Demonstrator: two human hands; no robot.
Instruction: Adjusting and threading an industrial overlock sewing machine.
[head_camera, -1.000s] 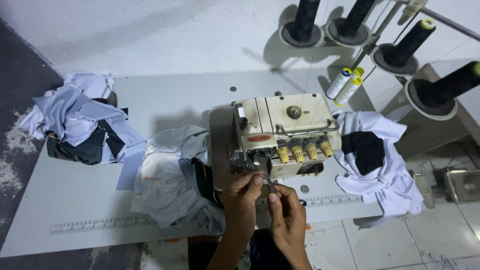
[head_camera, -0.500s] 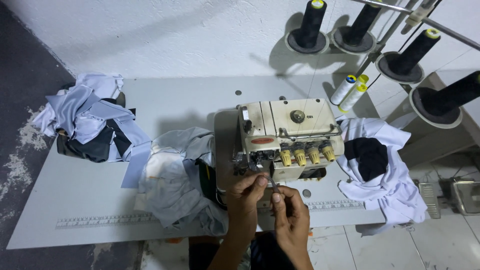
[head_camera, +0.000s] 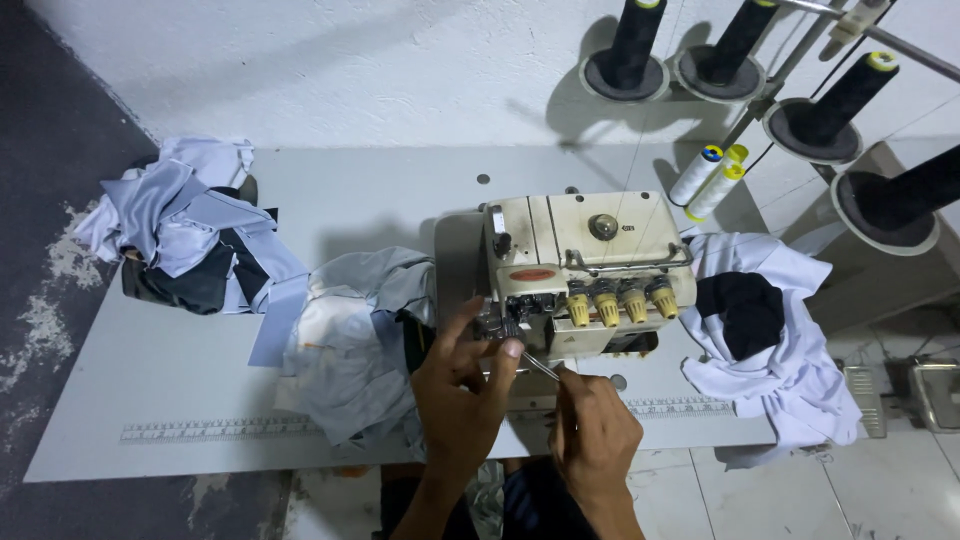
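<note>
Cream-painted metal makes up the overlock sewing machine (head_camera: 580, 265), which sits toward the right of a pale grey table (head_camera: 180, 380) with four yellow tension knobs (head_camera: 618, 303) facing the person. Both hands work at the machine's left front, where the needle area (head_camera: 500, 325) lies. The left hand (head_camera: 462, 385) is raised with its fingers partly curled and the thumb and forefinger tips up against the needle parts, seemingly steadying something fine there; what it pinches, if anything, is too small to tell. The right hand (head_camera: 592, 440) is closed around slim metal tweezers (head_camera: 540, 367), whose tip angles up and left toward the same spot, a grip that suits handling thread in a cramped gap. A crumpled grey garment (head_camera: 350, 340) lies just left of the machine, touching the left wrist, kept close to the feed side. A pile of grey and dark fabric (head_camera: 190, 240) rests at the table's far left edge, well apart, and a white cloth with a black piece (head_camera: 760, 330) drapes over the right edge beside the machine. Black thread cones (head_camera: 840, 100) stand behind on a rack. Open tabletop runs between the two left heaps and along the near edge, where a printed ruler strip (head_camera: 220, 430) lies; around the needle, room is tight.
</note>
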